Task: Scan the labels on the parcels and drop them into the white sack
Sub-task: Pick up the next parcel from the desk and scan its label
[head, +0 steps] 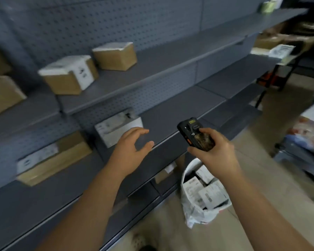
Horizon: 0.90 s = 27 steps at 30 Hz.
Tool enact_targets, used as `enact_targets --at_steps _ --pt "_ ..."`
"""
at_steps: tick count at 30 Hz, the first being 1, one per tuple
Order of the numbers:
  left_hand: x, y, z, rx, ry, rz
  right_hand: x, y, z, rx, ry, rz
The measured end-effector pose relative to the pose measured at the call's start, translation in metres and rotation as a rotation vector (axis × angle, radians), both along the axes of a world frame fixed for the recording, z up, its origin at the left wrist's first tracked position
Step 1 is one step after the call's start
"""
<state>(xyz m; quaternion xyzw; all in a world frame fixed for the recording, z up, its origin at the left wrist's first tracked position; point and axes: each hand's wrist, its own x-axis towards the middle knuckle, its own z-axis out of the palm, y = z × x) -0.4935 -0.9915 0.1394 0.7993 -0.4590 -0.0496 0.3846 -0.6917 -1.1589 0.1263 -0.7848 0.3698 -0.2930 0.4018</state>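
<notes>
White-labelled parcel [119,126] on the middle shelf [170,113], set back against the pegboard and just left of centre — the nearest unscanned item and, by judgement, the next target. The left hand [132,144] hovers just in front of it, its grip wide and holding nothing, fingers loosely spread and not yet touching the box. The right hand [213,151] is wrapped around a black handheld scanner [196,134], thumb on its face, window pointing far and slightly left. Near and to the right, on the floor, stands the white sack [203,212], mouth open, with several labelled parcels already inside. Further cardboard parcels remain: two on the upper shelf [69,75] [115,56], one at the far left edge [3,95], a flat one on the lower left [53,158].

Risks, as judged from this moment:
- The view is motion-blurred; a scan attempted while head and hands are moving may misread or catch a neighbouring label.
- A one-handed lift of the parcel from the shelf lip could let it tip or slip — the grip is wide and the box sits partly under the upper shelf.
- The sack is soft and slumped; a parcel released off-centre may strike the rim and fall to the floor.
- Dropping before a confirmed read would leave an unscanned parcel mixed in.
</notes>
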Motion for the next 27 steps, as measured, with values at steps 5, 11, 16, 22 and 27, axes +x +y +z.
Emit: enact_targets --at_steps 5,11,16,22,27 --pt "0.001 0.124 0.022 -0.021 -0.001 0.257 0.056 0.073 0.014 0.008 -0.067 0.286" --pt "-0.015 0.281 0.034 -0.066 -0.038 0.555 0.113 0.197 0.029 -0.022 -0.092 0.582" --pt "-0.041 0.422 0.036 -0.024 -0.065 0.759 0.138 0.331 0.041 -0.003 -0.093 0.794" --pt "-0.084 0.588 0.038 -0.007 -0.061 0.941 0.143 0.498 0.042 -0.032 -0.057 0.995" --pt "-0.121 0.718 0.029 -0.006 -0.058 1.079 0.137 0.637 0.037 -0.036 -0.1 1.128"
